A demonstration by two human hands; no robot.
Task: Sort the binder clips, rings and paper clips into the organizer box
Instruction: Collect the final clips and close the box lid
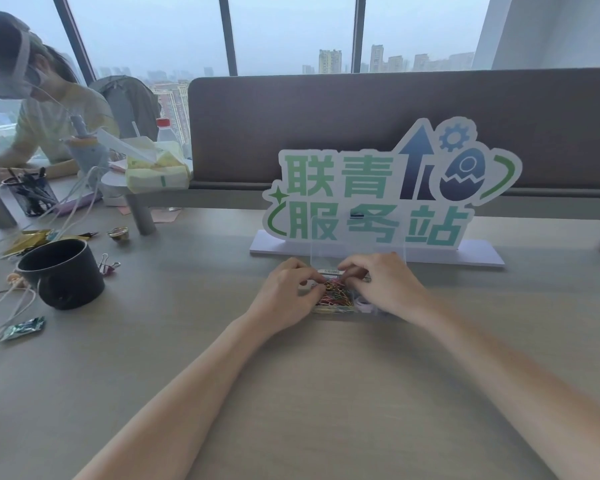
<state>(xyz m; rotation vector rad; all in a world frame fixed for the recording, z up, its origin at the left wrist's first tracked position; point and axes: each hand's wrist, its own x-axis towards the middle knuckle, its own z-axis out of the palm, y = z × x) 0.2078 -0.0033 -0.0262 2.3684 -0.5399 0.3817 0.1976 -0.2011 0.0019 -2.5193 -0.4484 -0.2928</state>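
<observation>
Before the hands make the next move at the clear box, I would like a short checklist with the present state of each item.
1. Organizer box sits flat on the table: ok.
2. Box lid open and upright: ok.
3. Colored paper clips inside the box: ok.
4. Left hand and right hand both at the box: ok.
5. What the fingertips pinch: cannot tell.
6. Binder clip beside the black cup sorted: not ok.

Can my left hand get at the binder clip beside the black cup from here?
Probably yes: the binder clip lies in the open right of the black cup, bare desk between it and the left hand.
</observation>
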